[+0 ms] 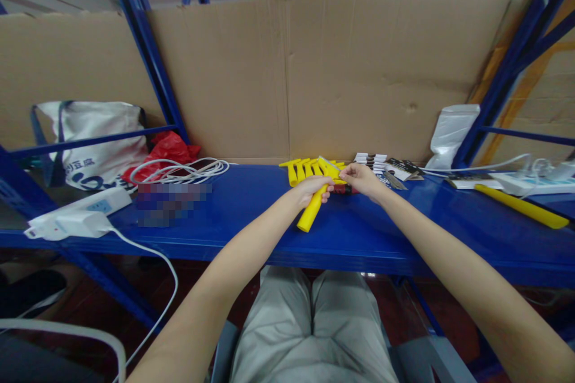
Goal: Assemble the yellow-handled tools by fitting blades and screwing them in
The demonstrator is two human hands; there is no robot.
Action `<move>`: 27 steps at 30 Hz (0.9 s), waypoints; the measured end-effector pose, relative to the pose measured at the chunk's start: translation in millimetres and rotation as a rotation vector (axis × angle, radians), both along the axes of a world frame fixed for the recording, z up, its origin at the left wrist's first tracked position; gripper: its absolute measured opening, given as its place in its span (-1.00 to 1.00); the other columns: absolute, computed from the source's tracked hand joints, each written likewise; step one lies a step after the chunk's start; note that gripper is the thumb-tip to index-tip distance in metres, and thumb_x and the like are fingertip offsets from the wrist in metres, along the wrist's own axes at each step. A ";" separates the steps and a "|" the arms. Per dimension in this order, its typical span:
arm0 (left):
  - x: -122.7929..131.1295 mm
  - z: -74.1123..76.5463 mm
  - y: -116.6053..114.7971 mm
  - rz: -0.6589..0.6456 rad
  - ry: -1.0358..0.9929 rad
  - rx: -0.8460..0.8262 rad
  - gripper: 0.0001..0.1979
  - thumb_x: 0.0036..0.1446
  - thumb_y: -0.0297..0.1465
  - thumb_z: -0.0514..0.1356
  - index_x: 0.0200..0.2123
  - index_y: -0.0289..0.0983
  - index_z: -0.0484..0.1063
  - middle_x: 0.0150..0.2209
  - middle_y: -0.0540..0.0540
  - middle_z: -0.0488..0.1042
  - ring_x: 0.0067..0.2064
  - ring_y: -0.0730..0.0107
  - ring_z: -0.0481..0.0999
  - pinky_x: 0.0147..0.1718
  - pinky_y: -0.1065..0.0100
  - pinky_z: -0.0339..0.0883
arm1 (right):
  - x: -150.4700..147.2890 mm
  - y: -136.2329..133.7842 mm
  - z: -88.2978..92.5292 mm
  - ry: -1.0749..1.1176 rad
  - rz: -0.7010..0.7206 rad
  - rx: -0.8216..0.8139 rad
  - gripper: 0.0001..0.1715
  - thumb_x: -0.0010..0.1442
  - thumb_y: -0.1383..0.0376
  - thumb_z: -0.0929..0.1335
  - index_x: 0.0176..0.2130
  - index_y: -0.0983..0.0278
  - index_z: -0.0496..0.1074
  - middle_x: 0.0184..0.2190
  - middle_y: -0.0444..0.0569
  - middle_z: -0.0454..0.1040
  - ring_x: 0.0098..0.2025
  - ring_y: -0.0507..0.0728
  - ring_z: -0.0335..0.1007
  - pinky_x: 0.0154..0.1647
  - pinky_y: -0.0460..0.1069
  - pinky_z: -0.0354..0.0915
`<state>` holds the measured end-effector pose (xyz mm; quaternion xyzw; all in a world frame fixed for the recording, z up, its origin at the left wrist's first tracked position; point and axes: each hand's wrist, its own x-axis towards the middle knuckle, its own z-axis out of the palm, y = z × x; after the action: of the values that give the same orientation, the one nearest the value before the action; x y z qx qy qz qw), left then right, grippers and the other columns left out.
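Observation:
A yellow tool (309,214) with a thick round handle and a wider head is held over the blue table. My left hand (313,190) is wrapped round it where the handle meets the head. The fingers of my right hand (359,178) are pinched together at the right edge of the head; whether they hold a small part there is too small to tell. Just behind my hands lies a row of several similar yellow tools (293,173). A dark red object (345,190) lies partly hidden between my hands.
Black and white cards (402,169) and packets lie right of my hands. A long yellow tool (521,206) and a power strip (534,182) are farther right. At left are a coiled white cable (197,172), red bag (168,149), cloth bag (101,143) and white power strip (85,212). Cardboard (359,72) stands behind.

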<state>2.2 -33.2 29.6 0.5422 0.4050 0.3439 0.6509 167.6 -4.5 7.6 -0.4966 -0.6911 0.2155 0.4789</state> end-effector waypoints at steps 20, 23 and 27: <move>-3.4 -0.7 3.4 -0.063 -0.163 0.019 -0.83 0.10 -0.60 0.01 -0.49 -0.26 0.19 -0.70 0.15 0.18 -0.77 0.67 0.09 -0.78 0.57 -0.03 | 2.9 12.1 -5.5 0.015 -0.141 0.062 -0.62 0.00 0.08 0.39 -0.23 0.23 0.34 -0.13 0.05 0.40 -0.12 0.15 0.34 -0.08 0.09 0.29; -4.1 0.2 2.2 -0.082 -0.200 0.036 -0.83 0.09 -0.59 0.04 -0.50 -0.26 0.19 -0.70 0.15 0.18 -0.76 0.67 0.11 -0.77 0.56 0.00 | -0.3 2.7 0.2 0.102 -0.054 -0.035 -0.64 0.05 0.06 0.36 -0.22 0.23 0.33 -0.15 0.01 0.46 -0.15 0.12 0.37 -0.14 0.04 0.30; -3.5 1.3 1.7 -0.052 -0.209 0.075 -0.83 0.08 -0.59 0.07 -0.49 -0.26 0.18 -0.70 0.15 0.18 -0.73 0.64 0.18 -0.73 0.56 0.07 | -3.4 -9.6 7.7 0.159 0.040 -0.156 -0.69 0.10 0.06 0.33 -0.33 0.25 0.34 -0.24 -0.01 0.52 -0.24 0.07 0.40 -0.26 -0.04 0.27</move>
<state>-1.2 -31.5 30.9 0.5378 0.3075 0.3965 0.6774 164.2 -14.1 15.3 -0.4999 -0.6419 0.3169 0.4874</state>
